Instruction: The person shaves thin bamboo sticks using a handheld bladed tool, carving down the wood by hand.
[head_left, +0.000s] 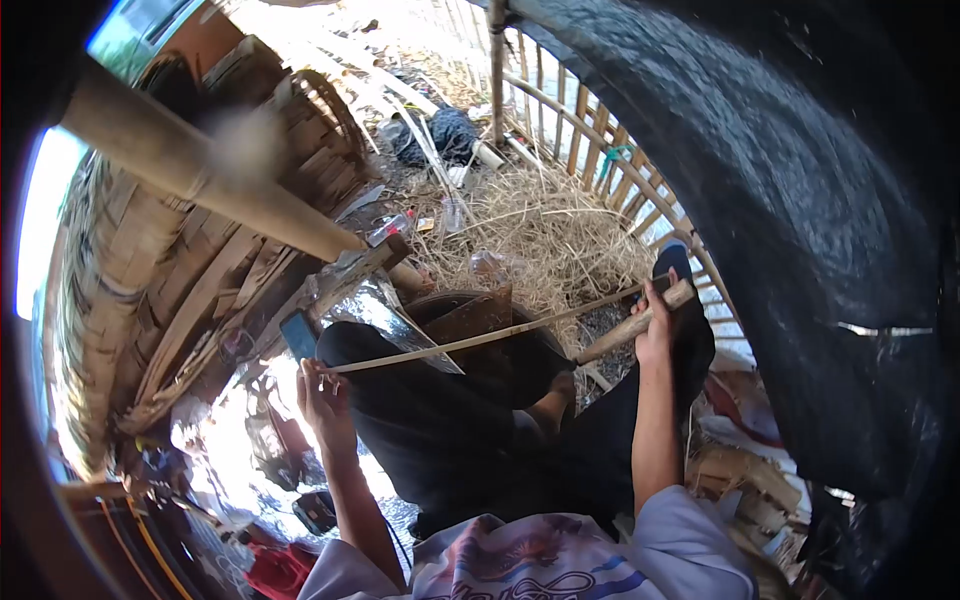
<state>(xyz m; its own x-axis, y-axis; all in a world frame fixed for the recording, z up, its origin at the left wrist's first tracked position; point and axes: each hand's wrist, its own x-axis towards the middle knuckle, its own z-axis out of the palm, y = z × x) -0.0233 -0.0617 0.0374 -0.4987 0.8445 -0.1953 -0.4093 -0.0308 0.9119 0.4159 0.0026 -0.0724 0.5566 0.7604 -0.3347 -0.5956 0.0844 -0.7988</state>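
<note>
A long thin bamboo strip [480, 337] stretches across above my lap. Its left end is pinched in the fingers of my left hand [322, 395], near my knee. My right hand [655, 325] is wrapped round a thick, pale wooden handle [625, 330], and the strip's right end runs up to the same hand. The handle points down and left toward my foot; what lies beyond its darker tip cannot be made out. My dark-trousered legs [440, 430] are bent beneath the strip.
A bamboo pole [210, 165] slants across the left, beside woven bamboo panels [160, 290]. Straw-like shavings [560, 220] cover the ground ahead, with plastic bottles among them. A slatted bamboo fence [590, 120] and a black plastic sheet [800, 200] bound the right side.
</note>
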